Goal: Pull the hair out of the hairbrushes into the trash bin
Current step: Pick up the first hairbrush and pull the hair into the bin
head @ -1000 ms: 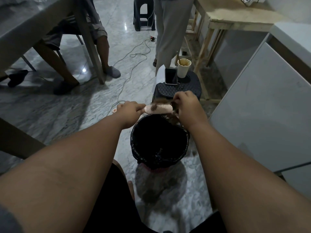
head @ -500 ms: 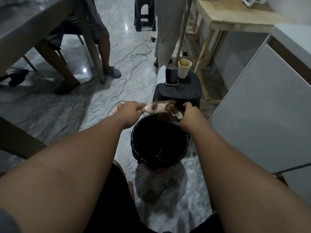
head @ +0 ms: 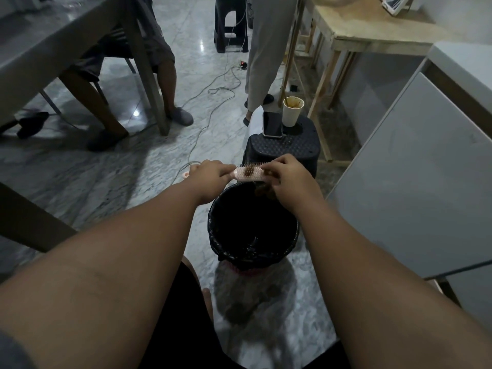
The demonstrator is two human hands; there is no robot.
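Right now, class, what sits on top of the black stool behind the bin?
On the black stool a phone lies flat beside an upright paper cup with brownish residue. The hands and hairbrush cover its near edge.

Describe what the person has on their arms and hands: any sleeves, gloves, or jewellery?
Both forearms are bare, with no gloves, watch or rings showing on the left hand or right hand. A grey sleeve edge shows at the upper left arm. The right upper arm is out of frame.

A black-lined trash bin (head: 253, 230) and a dark plastic stool (head: 282, 150) stand on the marble floor (head: 106, 171), cables (head: 213, 102) trailing.
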